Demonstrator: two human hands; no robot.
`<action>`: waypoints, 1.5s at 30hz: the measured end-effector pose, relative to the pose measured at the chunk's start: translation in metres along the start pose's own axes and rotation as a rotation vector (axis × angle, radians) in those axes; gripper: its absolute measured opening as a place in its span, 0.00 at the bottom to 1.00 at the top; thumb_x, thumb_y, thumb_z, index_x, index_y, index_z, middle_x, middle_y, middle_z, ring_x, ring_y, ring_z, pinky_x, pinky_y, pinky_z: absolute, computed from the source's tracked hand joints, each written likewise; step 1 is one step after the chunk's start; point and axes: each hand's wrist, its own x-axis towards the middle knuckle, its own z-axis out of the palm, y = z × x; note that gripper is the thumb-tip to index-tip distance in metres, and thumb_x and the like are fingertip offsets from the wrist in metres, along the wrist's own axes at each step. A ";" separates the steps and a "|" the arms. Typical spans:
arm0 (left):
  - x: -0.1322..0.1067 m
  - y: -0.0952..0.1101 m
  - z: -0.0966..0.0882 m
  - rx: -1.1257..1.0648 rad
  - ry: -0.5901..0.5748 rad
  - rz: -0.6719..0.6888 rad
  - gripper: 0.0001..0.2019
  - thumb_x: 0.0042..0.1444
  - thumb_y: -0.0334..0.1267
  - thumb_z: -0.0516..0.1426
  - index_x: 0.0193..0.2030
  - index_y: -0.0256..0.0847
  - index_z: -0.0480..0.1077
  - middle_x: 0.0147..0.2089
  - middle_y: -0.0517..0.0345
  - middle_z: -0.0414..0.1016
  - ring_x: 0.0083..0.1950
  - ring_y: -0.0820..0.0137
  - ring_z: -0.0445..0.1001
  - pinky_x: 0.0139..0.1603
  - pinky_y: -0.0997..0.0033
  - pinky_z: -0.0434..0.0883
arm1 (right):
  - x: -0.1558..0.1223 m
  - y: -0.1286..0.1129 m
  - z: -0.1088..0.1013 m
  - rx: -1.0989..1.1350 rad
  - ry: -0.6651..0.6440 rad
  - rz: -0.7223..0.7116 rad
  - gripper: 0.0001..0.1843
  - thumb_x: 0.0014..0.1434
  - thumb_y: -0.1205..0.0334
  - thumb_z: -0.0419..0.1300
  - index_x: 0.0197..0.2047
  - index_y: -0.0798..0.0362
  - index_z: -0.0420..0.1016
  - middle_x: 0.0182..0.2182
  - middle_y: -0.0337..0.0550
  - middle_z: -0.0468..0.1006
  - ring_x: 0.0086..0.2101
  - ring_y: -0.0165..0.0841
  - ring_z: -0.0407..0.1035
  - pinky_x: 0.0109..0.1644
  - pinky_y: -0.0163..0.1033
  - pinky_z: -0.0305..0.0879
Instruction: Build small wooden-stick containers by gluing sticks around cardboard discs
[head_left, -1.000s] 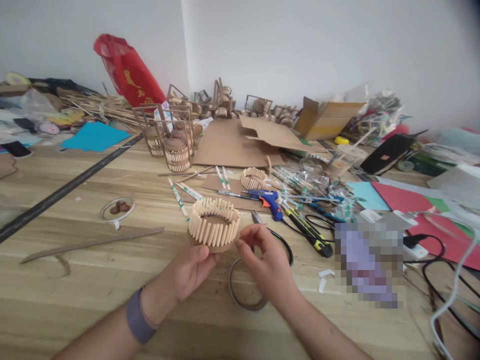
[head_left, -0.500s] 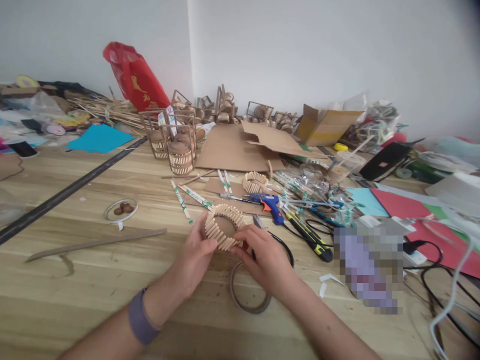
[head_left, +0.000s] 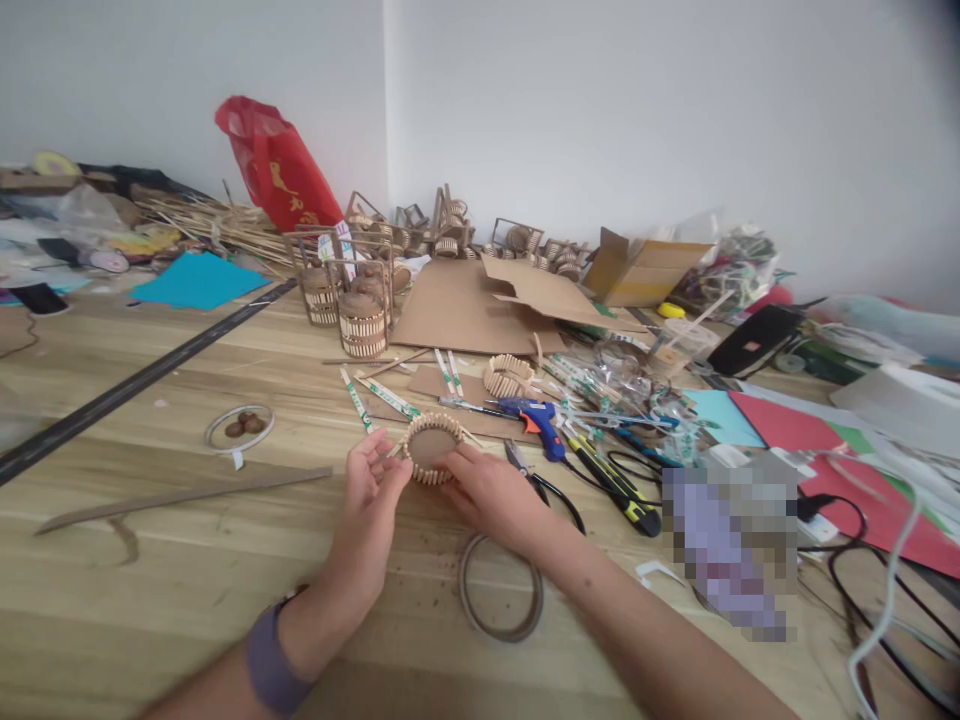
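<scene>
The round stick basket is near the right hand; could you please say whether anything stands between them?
Nothing visible does: the right hand seems to touch the stick basket directly at its near right side.

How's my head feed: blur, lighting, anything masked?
Head view throughout: soft, diffuse light; upper right corner dark; pixelated purple patch hides detail at right; slim white paper strips, green print too blurred to read; round pale-stick ring with brown base slightly soft.

Left fingers (head_left: 398, 484) and right fingers (head_left: 466, 462) are at a round stick-walled tray (head_left: 427, 448) near the blue glue gun (head_left: 550, 432).
</scene>
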 end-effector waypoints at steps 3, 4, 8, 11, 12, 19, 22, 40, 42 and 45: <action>-0.006 0.005 0.000 0.019 -0.034 0.020 0.22 0.51 0.47 0.60 0.51 0.44 0.63 0.49 0.54 0.68 0.53 0.61 0.68 0.56 0.59 0.65 | 0.003 0.016 -0.010 0.009 0.041 0.057 0.17 0.63 0.65 0.59 0.55 0.48 0.71 0.49 0.43 0.77 0.37 0.30 0.75 0.39 0.33 0.67; -0.008 0.007 0.000 0.030 -0.063 0.027 0.20 0.51 0.47 0.60 0.49 0.44 0.64 0.46 0.55 0.69 0.51 0.62 0.70 0.53 0.60 0.66 | 0.007 0.025 -0.015 -0.006 0.071 0.110 0.15 0.64 0.65 0.57 0.54 0.48 0.72 0.49 0.44 0.77 0.38 0.31 0.75 0.41 0.34 0.68; -0.017 0.012 0.001 0.092 -0.270 0.031 0.14 0.52 0.46 0.59 0.42 0.42 0.67 0.36 0.58 0.70 0.40 0.65 0.72 0.42 0.65 0.69 | 0.028 0.073 -0.036 -0.129 0.196 0.372 0.13 0.67 0.64 0.53 0.50 0.57 0.75 0.46 0.54 0.76 0.46 0.42 0.73 0.49 0.43 0.66; -0.019 0.009 0.001 0.153 -0.390 0.035 0.12 0.53 0.44 0.58 0.41 0.42 0.68 0.36 0.58 0.70 0.38 0.65 0.71 0.39 0.66 0.69 | 0.043 0.103 -0.043 -0.197 0.223 0.475 0.14 0.65 0.63 0.56 0.50 0.60 0.75 0.49 0.61 0.74 0.50 0.48 0.70 0.52 0.47 0.65; -0.019 0.008 0.001 0.171 -0.417 0.036 0.11 0.53 0.44 0.58 0.41 0.42 0.69 0.36 0.57 0.71 0.39 0.64 0.72 0.39 0.66 0.69 | 0.047 0.110 -0.043 -0.205 0.214 0.484 0.13 0.64 0.62 0.58 0.49 0.59 0.76 0.49 0.60 0.74 0.50 0.47 0.70 0.53 0.47 0.65; -0.014 0.003 0.002 0.253 -0.498 0.017 0.10 0.52 0.43 0.57 0.39 0.42 0.69 0.39 0.54 0.74 0.43 0.60 0.73 0.46 0.60 0.69 | 0.063 0.133 -0.043 -0.107 0.119 0.416 0.16 0.66 0.57 0.59 0.54 0.53 0.71 0.53 0.47 0.74 0.47 0.38 0.72 0.50 0.50 0.72; -0.014 0.003 0.002 0.302 -0.513 0.008 0.10 0.53 0.43 0.56 0.40 0.42 0.69 0.39 0.54 0.74 0.43 0.60 0.73 0.45 0.59 0.69 | 0.065 0.142 -0.052 -0.020 0.145 0.430 0.16 0.66 0.57 0.59 0.54 0.54 0.72 0.51 0.47 0.75 0.45 0.38 0.73 0.48 0.49 0.73; -0.018 0.007 0.002 0.414 -0.591 0.002 0.11 0.54 0.44 0.53 0.40 0.41 0.68 0.36 0.55 0.72 0.39 0.60 0.72 0.41 0.61 0.69 | 0.013 0.159 -0.103 0.086 0.157 0.519 0.21 0.59 0.47 0.58 0.36 0.57 0.82 0.23 0.43 0.77 0.25 0.36 0.70 0.30 0.38 0.62; -0.020 0.008 0.003 0.436 -0.604 0.033 0.10 0.55 0.43 0.53 0.40 0.41 0.68 0.36 0.55 0.71 0.39 0.61 0.72 0.41 0.62 0.69 | 0.014 0.159 -0.098 -0.042 0.171 0.547 0.17 0.59 0.54 0.61 0.42 0.58 0.81 0.32 0.50 0.80 0.34 0.42 0.74 0.36 0.40 0.65; -0.023 0.009 0.003 0.512 -0.677 0.106 0.09 0.56 0.41 0.52 0.39 0.41 0.69 0.35 0.56 0.72 0.37 0.63 0.72 0.36 0.66 0.68 | 0.023 0.148 -0.085 -0.171 0.153 0.493 0.17 0.62 0.62 0.60 0.53 0.56 0.76 0.51 0.57 0.76 0.47 0.45 0.73 0.47 0.42 0.67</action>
